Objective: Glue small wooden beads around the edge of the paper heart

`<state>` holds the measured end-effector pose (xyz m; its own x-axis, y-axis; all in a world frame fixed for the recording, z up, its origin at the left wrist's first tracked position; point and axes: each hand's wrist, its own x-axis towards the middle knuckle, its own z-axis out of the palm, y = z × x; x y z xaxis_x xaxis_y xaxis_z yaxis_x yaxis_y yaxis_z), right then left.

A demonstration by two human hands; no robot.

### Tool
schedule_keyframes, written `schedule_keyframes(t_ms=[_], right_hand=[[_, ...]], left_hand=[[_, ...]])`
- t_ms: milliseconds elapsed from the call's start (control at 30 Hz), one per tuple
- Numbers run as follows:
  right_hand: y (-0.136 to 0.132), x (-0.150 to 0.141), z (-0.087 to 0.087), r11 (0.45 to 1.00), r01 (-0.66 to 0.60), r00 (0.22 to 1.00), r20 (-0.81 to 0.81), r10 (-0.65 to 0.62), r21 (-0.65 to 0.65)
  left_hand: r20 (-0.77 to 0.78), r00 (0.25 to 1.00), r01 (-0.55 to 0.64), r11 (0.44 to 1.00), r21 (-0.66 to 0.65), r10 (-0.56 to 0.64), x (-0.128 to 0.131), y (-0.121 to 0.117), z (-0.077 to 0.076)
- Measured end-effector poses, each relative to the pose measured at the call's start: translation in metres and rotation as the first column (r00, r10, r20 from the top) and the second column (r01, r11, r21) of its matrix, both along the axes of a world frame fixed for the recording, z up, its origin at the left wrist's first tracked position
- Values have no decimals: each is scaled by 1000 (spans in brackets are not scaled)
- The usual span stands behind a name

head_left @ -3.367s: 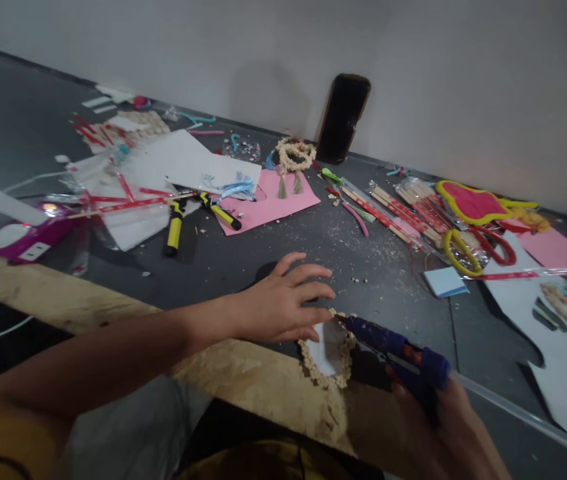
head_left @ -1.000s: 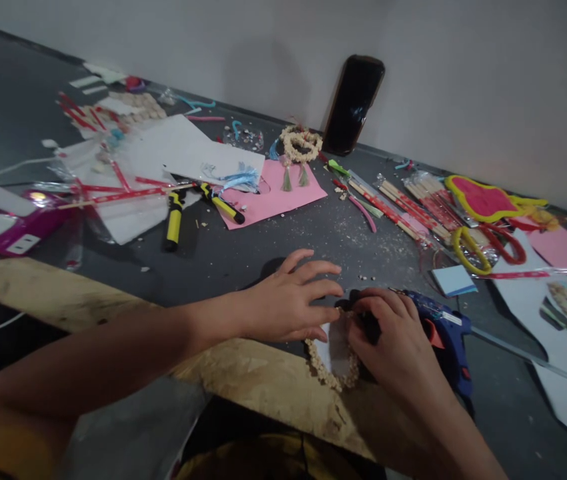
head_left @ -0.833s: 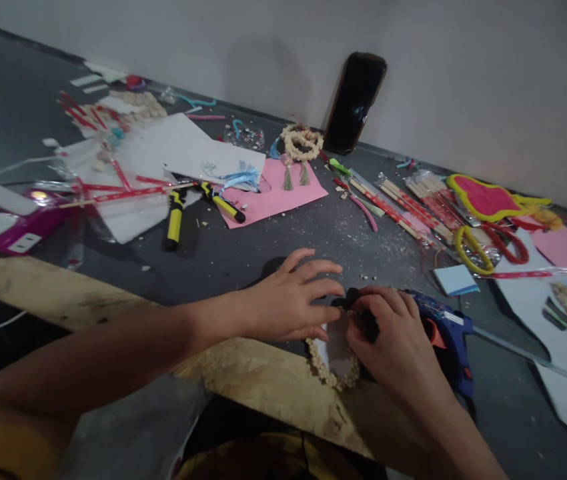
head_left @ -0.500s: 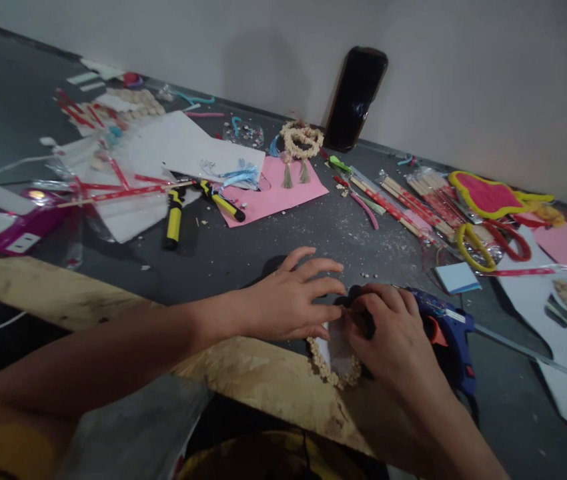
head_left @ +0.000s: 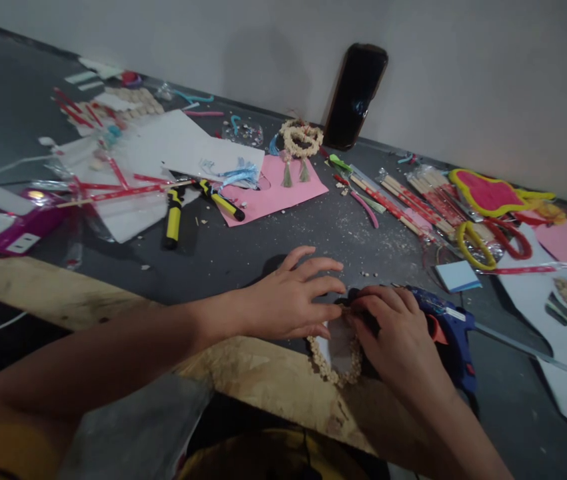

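A loop of small pale beads (head_left: pixel 334 375) lies at the near edge of the table, around a white paper piece (head_left: pixel 339 347). My left hand (head_left: pixel 291 300) is on its left, fingers spread, with the index fingertip and thumb at its upper left edge. Curled over the loop's upper right part is my right hand (head_left: pixel 396 327), its thumb and fingers pinched on the loop; the exact grip is hidden under the fingers. A blue glue gun (head_left: pixel 451 320) lies on the table just to the right of that hand.
A phone (head_left: pixel 356 97) leans on the wall, near finished beaded rings with tassels (head_left: pixel 302 140) and pink paper (head_left: pixel 293 200). Yellow-black pliers (head_left: pixel 172 227) lie left. Packaged sticks (head_left: pixel 393 207), scissors with red handles (head_left: pixel 511 240) and a blue-white pad (head_left: pixel 457 277) sit right.
My right hand's fingers have shifted slightly and lie flatter over the top of the bead loop. My left hand stays where it was.
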<state>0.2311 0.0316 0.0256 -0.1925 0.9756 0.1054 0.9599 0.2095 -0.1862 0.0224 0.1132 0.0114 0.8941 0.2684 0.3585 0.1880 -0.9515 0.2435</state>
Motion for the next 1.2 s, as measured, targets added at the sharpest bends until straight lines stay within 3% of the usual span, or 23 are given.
schedule_keyframes(t_ms=[167, 333, 500, 700, 933, 1200], right_hand=[[-1, -2, 0, 1000, 15, 1000, -19, -15, 16], [-10, 6, 12, 998, 29, 999, -43, -27, 64], [-27, 27, 21, 986, 144, 989, -52, -140, 87], [-22, 13, 12, 997, 43, 994, -98, -37, 58], [-10, -3, 4, 1000, 6, 998, -65, -7, -5], [-8, -4, 3, 1000, -20, 998, -63, 22, 23]], left_hand=[[-2, 1000, -2, 1000, 0, 2, 1, -1, 0], [-6, 1000, -4, 1000, 1, 4, 1, -1, 1], [-13, 1000, 6, 1000, -12, -6, 0, 0, 2], [-28, 1000, -1, 1000, -10, 1, 1, -2, 3], [-45, 999, -7, 1000, 2, 7, 1, -3, 3], [-46, 999, -8, 1000, 3, 8, 1, -2, 3]])
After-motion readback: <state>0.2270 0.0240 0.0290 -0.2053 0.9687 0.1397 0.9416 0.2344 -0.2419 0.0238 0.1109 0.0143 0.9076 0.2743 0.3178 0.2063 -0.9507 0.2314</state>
